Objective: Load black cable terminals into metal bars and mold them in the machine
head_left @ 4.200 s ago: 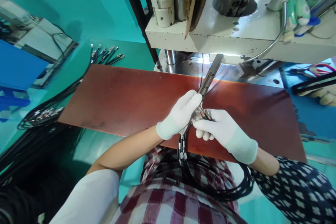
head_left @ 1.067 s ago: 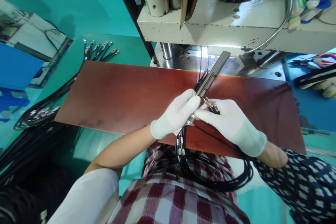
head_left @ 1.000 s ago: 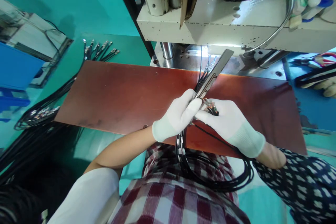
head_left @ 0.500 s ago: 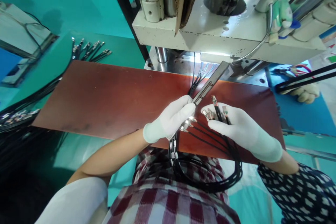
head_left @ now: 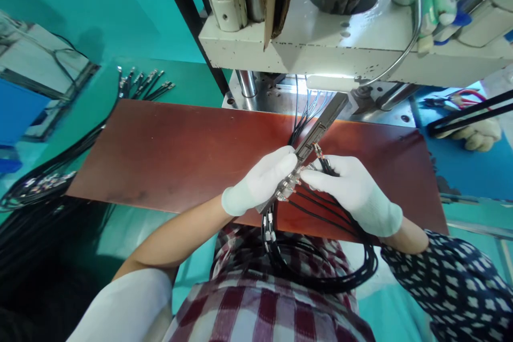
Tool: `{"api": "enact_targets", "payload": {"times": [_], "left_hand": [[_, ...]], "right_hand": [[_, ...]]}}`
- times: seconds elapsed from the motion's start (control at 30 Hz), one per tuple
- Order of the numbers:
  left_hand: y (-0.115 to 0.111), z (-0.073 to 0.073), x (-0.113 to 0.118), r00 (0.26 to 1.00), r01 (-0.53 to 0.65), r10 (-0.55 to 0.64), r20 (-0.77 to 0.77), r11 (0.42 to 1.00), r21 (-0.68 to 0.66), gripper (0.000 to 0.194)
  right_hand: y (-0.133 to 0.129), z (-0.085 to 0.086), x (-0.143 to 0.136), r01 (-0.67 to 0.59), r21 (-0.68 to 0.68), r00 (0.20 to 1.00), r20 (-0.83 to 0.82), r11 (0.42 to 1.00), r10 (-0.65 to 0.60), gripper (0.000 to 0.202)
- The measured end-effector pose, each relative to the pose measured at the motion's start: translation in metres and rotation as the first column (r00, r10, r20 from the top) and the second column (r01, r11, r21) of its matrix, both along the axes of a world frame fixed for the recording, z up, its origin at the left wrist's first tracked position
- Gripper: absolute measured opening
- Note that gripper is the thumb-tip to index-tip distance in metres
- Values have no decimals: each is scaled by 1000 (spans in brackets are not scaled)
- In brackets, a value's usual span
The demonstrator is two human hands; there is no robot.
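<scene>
My left hand [head_left: 266, 179], in a white glove, is closed around a long grey metal fixture bar [head_left: 323, 124] with slots along it. The bar slants up and away to the right over the brown board. Several metal cable connectors [head_left: 286, 188] sit along its lower part beside my left fingers. My right hand [head_left: 347, 187], gloved too, pinches several black cables with metal connector ends [head_left: 320, 155] and brings one end against the bar's side. From there the black cables [head_left: 336, 280] loop down over my lap and back up under my left hand.
A brown board [head_left: 180, 155] spans the front of a white press machine [head_left: 280, 51]. Left of it lie bundles of black cables [head_left: 142, 85] with metal ends. Pliers [head_left: 452, 100] and a cream glove [head_left: 481, 136] lie on a blue surface at right. Thin wires [head_left: 306, 112] run beneath the press.
My right hand has moved left with its cables, so that a connector end now meets the bar. The left hand keeps its hold on the bar in nearly the same place.
</scene>
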State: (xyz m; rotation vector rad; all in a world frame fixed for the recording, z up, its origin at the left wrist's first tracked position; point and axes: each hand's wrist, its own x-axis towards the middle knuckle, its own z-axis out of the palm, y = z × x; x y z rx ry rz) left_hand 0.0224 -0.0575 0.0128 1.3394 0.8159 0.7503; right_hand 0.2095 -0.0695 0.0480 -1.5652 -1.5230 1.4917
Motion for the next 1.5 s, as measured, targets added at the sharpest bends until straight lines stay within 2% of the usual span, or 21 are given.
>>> {"api": "enact_targets", "payload": {"times": [0.23, 0.47, 0.6, 0.7, 0.77, 0.93, 1.13, 1.23, 1.33, 1.5], "left_hand": [[0, 10, 0, 998, 32, -30, -52, 998, 45, 39], [0, -4, -1, 989, 35, 1, -148, 970, 241, 38], [1, 0, 0, 994, 18, -2, -109, 989, 147, 40], [1, 6, 1, 997, 32, -25, -75, 996, 86, 40], [1, 8, 1, 997, 39, -34, -73, 997, 70, 40], [0, 7, 0, 998, 51, -50, -39, 998, 30, 40], [-1, 2, 0, 999, 42, -42, -2, 999, -8, 41], [0, 2, 0, 999, 47, -47, 0, 999, -7, 41], [0, 3, -1, 999, 51, -51, 7, 999, 7, 40], [0, 5, -1, 997, 74, -74, 14, 997, 7, 39]], "right_hand": [[2, 11, -4, 1, -65, 999, 45, 998, 2, 31], [0, 5, 0, -69, 10, 996, 59, 998, 68, 31], [-3, 6, 12, -164, 23, 983, 87, 986, 162, 33], [-6, 8, 20, -209, 70, 974, 103, 975, 201, 26], [-8, 8, 22, -160, 94, 981, 129, 983, 147, 21], [-14, 8, 17, 75, 72, 988, 133, 995, -84, 24], [-14, 10, 16, 181, 58, 983, 23, 982, -183, 20], [-13, 12, 16, 195, 65, 979, 45, 979, -198, 19], [-11, 14, 14, 143, 69, 986, 77, 987, -148, 20], [-4, 12, 12, 71, 101, 994, 75, 992, -79, 34]]}}
